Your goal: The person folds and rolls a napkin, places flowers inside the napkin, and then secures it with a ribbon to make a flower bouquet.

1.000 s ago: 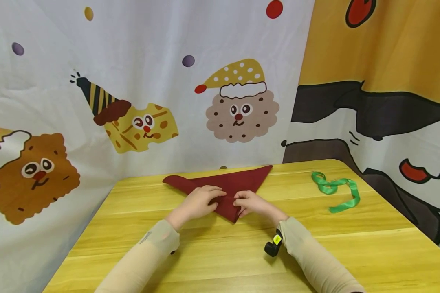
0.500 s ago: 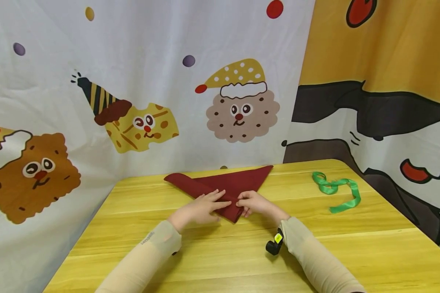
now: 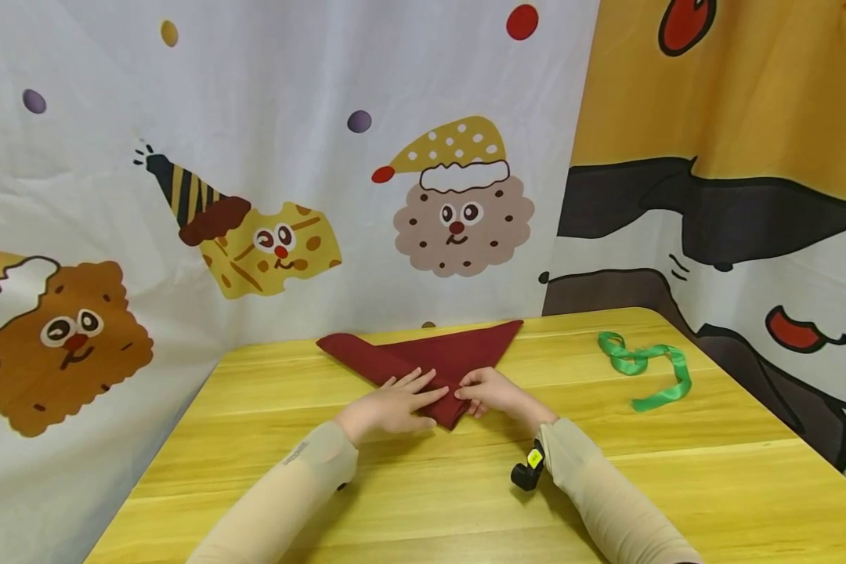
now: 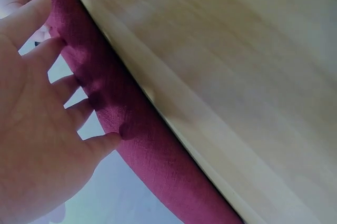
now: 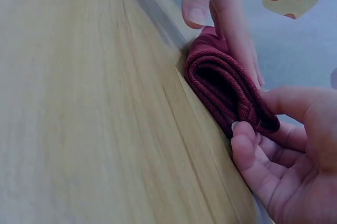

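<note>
A dark red cloth (image 3: 458, 352) lies on the table, its left side rolled over into a loose tube and a flat corner pointing back right. In the left wrist view the rolled edge (image 4: 142, 145) runs diagonally, and the fingertips of my left hand (image 4: 42, 113) touch it, fingers spread and straight. The head view has this left hand (image 3: 391, 406) resting on the roll. At the roll's near end, my right hand (image 3: 492, 392) pinches the cloth between thumb and fingers. Several layers show at the rolled end (image 5: 221, 84) in the right wrist view, beside my right hand (image 5: 300, 150).
A curled green ribbon (image 3: 641, 364) lies on the right part of the wooden table (image 3: 465, 501). Behind the table hangs a curtain (image 3: 289, 94) with cartoon prints. A small black wrist camera (image 3: 527, 470) sits at my right cuff.
My left hand has flattened and spread its fingers along the roll, shifting slightly toward the right and nearer edge. The right hand stays at the roll's end, almost still.
</note>
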`<control>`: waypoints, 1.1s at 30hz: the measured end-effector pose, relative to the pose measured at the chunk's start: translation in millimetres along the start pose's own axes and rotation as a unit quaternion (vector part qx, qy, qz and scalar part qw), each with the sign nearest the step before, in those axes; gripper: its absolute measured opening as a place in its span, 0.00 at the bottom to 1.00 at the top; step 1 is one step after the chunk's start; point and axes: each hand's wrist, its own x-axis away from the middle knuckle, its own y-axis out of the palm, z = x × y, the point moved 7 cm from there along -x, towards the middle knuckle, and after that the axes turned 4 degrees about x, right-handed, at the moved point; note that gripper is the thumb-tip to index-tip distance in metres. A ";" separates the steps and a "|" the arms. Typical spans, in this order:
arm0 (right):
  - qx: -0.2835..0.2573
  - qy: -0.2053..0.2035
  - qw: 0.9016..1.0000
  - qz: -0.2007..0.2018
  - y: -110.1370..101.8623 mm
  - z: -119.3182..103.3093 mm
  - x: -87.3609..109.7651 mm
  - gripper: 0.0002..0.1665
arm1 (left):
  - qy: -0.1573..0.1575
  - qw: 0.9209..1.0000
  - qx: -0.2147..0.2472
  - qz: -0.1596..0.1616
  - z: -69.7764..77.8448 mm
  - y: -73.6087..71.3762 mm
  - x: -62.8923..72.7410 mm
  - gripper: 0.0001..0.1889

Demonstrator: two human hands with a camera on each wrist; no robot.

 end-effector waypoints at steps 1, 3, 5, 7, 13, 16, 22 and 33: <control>0.002 0.000 1.000 0.002 -0.6 0.6 -0.4 0.12 | -0.002 1.000 0.002 -0.003 0.5 0.3 -1.6 0.33; 0.005 0.005 1.000 0.009 -1.8 1.7 -1.1 0.12 | -0.008 1.000 0.009 -0.010 1.7 0.2 -4.1 0.32; 0.005 0.012 1.000 0.017 -2.5 2.3 -1.0 0.12 | -0.015 1.000 0.012 -0.020 2.4 1.2 -6.2 0.32; 0.003 0.021 0.999 0.025 -2.9 2.9 -0.8 0.12 | -0.022 0.999 0.017 -0.030 3.2 2.1 -8.1 0.31; -0.008 0.044 0.998 0.052 -6.0 4.3 0.1 0.10 | -0.031 0.998 0.018 -0.053 5.3 5.3 -11.8 0.31; -0.021 0.051 0.996 0.064 -8.5 4.1 0.6 0.09 | -0.032 0.998 0.016 -0.053 5.5 5.7 -13.9 0.31; -0.025 0.051 0.995 0.082 -11.0 -2.0 4.5 0.09 | -0.022 0.999 0.015 -0.046 7.0 3.5 -14.4 0.31; -0.031 0.048 0.994 0.095 -12.2 -6.8 6.6 0.07 | -0.004 0.998 0.022 -0.052 13.7 4.3 -8.5 0.33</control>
